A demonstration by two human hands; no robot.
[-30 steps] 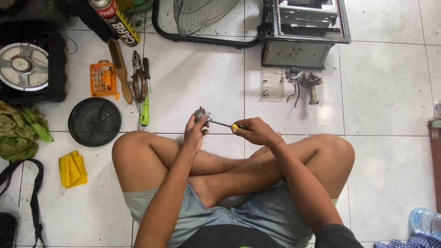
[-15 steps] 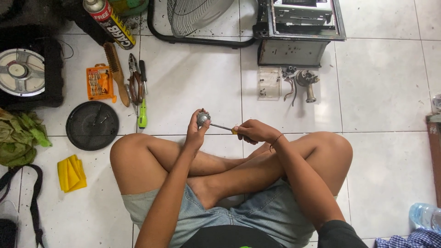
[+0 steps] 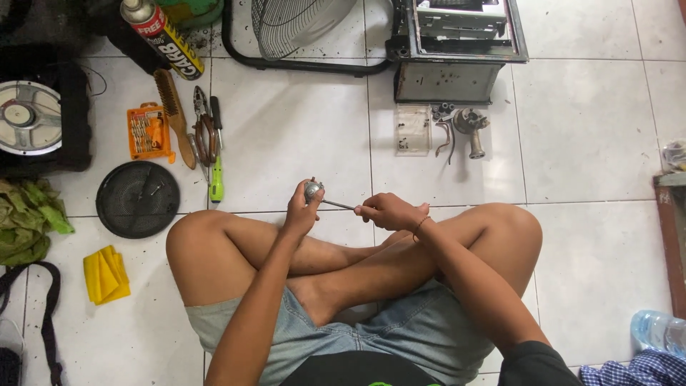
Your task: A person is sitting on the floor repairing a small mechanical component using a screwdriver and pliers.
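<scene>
The left hand grips a small round grey metal part; the right hand holds a thin screwdriver, its shaft running leftward into that part.

Bare white floor tile lies open just ahead of both hands. Ahead-left, a green-handled screwdriver, pliers and round black cover crowd the floor; ahead-right sit a clear plastic tray and metal parts.

Bright even daylight, soft shadows, sharp focus
</scene>
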